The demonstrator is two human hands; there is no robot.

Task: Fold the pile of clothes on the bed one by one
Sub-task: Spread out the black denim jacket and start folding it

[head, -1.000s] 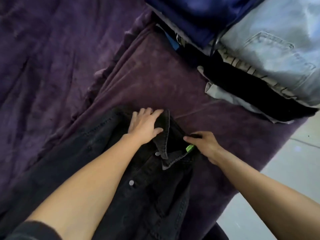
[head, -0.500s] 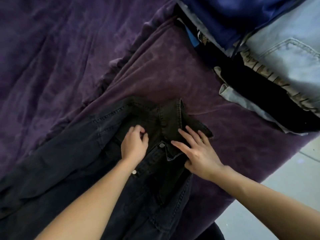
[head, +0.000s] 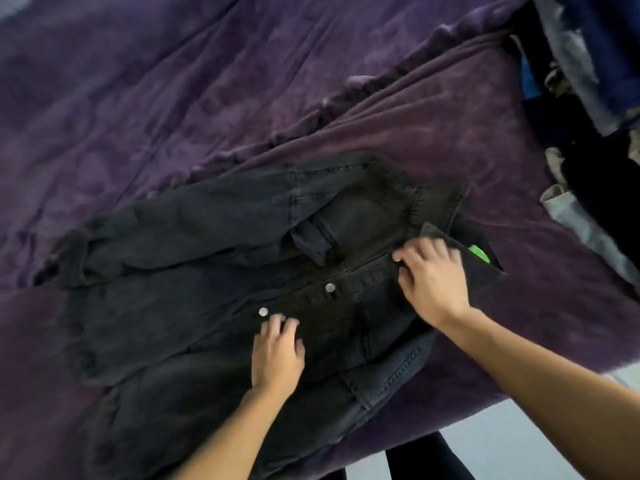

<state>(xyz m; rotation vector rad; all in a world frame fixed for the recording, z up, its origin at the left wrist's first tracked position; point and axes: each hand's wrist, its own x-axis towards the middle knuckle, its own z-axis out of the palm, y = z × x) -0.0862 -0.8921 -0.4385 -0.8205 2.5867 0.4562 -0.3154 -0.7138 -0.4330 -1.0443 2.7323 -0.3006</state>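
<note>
**Jacket being laid flat, fold not yet begun**

The jacket [head: 214, 299] is lying front-up along the near edge of the bed [head: 173, 98], one sleeve [head: 180, 230] stretching toward the left edge. A second ago both hands were working at the collar [head: 434, 233]. Now the left hand [head: 277, 355] is resting lower on the buttoned front, fingers loosely bent and gripping nothing. The right hand [head: 433, 285] is curling its fingers at the placket below the collar, but blur is hiding whether it is pinching. The pile [head: 585, 140] is waiting at the far right corner. Smoothing looks nearly finished, so folding likely comes next.
</note>
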